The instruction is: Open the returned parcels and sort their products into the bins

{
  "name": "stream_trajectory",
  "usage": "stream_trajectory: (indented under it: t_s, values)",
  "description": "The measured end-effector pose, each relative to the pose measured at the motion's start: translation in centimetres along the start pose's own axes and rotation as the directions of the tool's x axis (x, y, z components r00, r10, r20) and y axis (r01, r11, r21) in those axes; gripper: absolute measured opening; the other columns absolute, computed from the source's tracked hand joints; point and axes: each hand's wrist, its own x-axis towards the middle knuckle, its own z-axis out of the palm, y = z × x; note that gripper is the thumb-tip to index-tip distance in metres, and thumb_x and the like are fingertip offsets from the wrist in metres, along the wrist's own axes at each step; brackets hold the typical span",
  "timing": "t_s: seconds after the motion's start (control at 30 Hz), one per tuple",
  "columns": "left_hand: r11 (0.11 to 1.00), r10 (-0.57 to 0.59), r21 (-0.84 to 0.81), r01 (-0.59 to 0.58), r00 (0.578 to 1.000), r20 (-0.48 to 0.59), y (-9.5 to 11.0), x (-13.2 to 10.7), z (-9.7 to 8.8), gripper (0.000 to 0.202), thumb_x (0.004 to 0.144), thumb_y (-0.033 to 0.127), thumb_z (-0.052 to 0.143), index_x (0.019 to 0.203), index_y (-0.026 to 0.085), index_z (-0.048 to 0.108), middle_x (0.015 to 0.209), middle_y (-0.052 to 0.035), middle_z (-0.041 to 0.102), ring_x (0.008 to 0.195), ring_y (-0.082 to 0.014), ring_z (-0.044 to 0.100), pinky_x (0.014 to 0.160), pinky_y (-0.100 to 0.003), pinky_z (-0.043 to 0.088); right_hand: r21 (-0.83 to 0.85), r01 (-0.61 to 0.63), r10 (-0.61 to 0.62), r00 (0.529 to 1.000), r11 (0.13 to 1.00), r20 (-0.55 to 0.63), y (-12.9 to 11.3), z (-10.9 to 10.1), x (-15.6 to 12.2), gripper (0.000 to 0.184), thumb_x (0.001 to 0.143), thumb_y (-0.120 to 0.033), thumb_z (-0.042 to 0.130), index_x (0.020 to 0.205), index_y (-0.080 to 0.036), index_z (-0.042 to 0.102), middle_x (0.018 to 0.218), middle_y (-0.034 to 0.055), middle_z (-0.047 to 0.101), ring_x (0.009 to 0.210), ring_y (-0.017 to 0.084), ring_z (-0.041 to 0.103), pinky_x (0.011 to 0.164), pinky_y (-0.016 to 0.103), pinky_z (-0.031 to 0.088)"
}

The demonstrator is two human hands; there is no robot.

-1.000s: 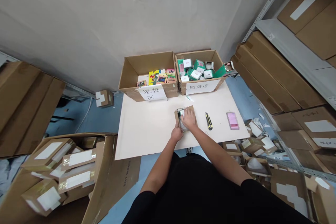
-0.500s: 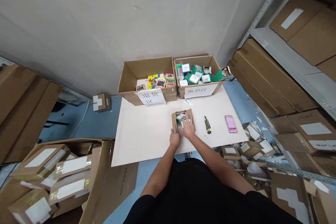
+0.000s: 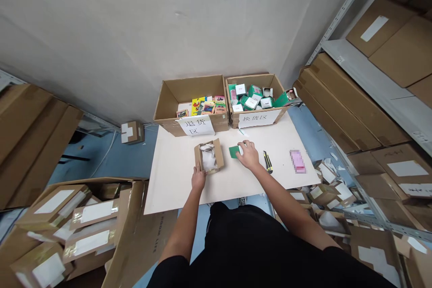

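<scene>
My left hand (image 3: 198, 177) grips the near left corner of a small open cardboard box (image 3: 220, 155). White packing paper (image 3: 208, 156) fills that box. To its right, my right hand (image 3: 249, 155) is closed around a small green carton (image 3: 233, 152) with a white end, just over or on the white tabletop (image 3: 172, 171); whether it touches the top I cannot tell. Right of this hand lies a black and yellow utility knife (image 3: 267, 162). Farther right is a pixelated pink item (image 3: 297, 161).
At the table's back stand two labelled cartons: the left one (image 3: 168, 126) holds colourful small packs, the right one (image 3: 280, 119) green and white boxes. A big carton of parcels (image 3: 135, 216) stands at lower left. Shelving (image 3: 357, 49) with boxes lines the right side.
My right hand has drawn the green carton out of the cardboard box and moved right with it. My left hand has slid the box to the left.
</scene>
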Motion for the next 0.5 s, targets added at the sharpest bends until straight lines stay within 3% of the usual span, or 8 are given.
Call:
stream_trajectory:
  t_s: [0.13, 0.27, 0.33, 0.4, 0.5]
  values:
    - [1.0, -0.003, -0.01, 0.003, 0.999, -0.041, -3.8, -1.0, -0.7, 0.023, 0.09, 0.025, 0.068, 0.11, 0.019, 0.078, 0.17, -0.0145, 0.037, 0.155, -0.0387, 0.038, 0.123, -0.047, 0.04, 0.002, -0.118, 0.115, 0.97, 0.993, 0.213, 0.4, 4.3, 2.5, 0.047, 0.096, -0.036, 0.063, 0.142, -0.026, 0.064, 0.142, 0.0135, 0.059, 0.127, 0.035, 0.053, 0.1, 0.043, 0.054]
    - [1.0, 0.016, 0.002, -0.016, 0.997, -0.075, -5.0, -2.4, -1.5, 0.038, 0.088, 0.019, 0.065, 0.125, 0.026, 0.072, 0.166, -0.0084, 0.043, 0.156, -0.034, 0.034, 0.123, -0.046, 0.04, 0.117, -0.118, 0.079, 0.952, 0.986, 0.295, 1.4, 7.4, 3.2, 0.071, 0.088, -0.048, 0.076, 0.153, -0.025, 0.055, 0.162, 0.0157, 0.043, 0.142, 0.035, 0.05, 0.11, 0.046, 0.049]
    - [1.0, 0.003, -0.019, -0.006, 0.988, -0.155, -4.1, -2.8, -2.0, 0.049, 0.088, 0.015, 0.06, 0.135, 0.027, 0.066, 0.163, -0.0082, 0.047, 0.155, -0.0313, 0.035, 0.124, -0.046, 0.038, 0.227, -0.067, 0.0, 0.959, 0.972, 0.282, 2.5, 8.2, 2.8, 0.094, 0.078, -0.048, 0.085, 0.16, -0.026, 0.046, 0.171, 0.0163, 0.03, 0.149, 0.035, 0.045, 0.115, 0.047, 0.045]
    - [0.998, -0.006, -0.069, -0.011, 0.97, -0.243, -2.0, -2.7, -2.4, 0.055, 0.09, 0.013, 0.056, 0.143, 0.026, 0.062, 0.158, -0.0107, 0.052, 0.151, -0.0296, 0.04, 0.125, -0.044, 0.037, 0.34, -0.052, -0.042, 0.964, 0.939, 0.263, 3.6, 8.7, 2.0, 0.109, 0.071, -0.04, 0.09, 0.166, -0.03, 0.036, 0.175, 0.0155, 0.023, 0.151, 0.034, 0.044, 0.115, 0.048, 0.046]
    - [0.98, 0.096, -0.148, -0.133, 0.968, -0.231, 3.3, -1.2, -3.1, 0.057, 0.094, 0.016, 0.054, 0.15, 0.027, 0.056, 0.155, -0.0102, 0.055, 0.146, -0.0278, 0.047, 0.122, -0.041, 0.041, 0.481, -0.121, -0.015, 0.963, 0.868, 0.27, 4.8, 9.7, 0.2, 0.107, 0.073, -0.028, 0.084, 0.167, -0.034, 0.032, 0.169, 0.014, 0.039, 0.143, 0.032, 0.056, 0.109, 0.051, 0.052]
